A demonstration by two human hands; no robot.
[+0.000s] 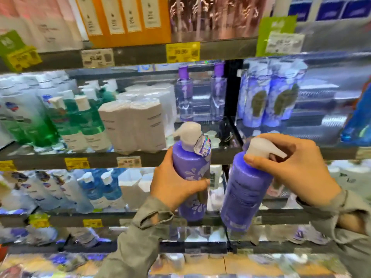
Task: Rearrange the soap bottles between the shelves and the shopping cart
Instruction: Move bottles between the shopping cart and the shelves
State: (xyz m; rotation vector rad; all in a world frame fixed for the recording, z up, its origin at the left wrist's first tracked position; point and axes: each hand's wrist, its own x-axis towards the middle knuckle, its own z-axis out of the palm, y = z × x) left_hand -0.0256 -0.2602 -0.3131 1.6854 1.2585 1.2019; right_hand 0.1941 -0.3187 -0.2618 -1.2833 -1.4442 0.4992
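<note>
Fingers, left hand (pixel 170 184): wrap floral bottle (pixel 190 167) | right hand (pixel 297 171): clamp pump (pixel 261 148) of second bottle (pixel 245 189) | purple bottles held: 2

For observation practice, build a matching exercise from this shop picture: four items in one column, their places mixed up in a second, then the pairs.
Things:
1 flowered purple bottle
2 tilted purple bottle
3 green bottles
4 orange packs

Places:
A highest shelf shown
B held by its pump, right hand
C middle shelf, left side
D held round its body, left hand

Pairs: 1-D, 2-B, 3-C, 4-A
</note>
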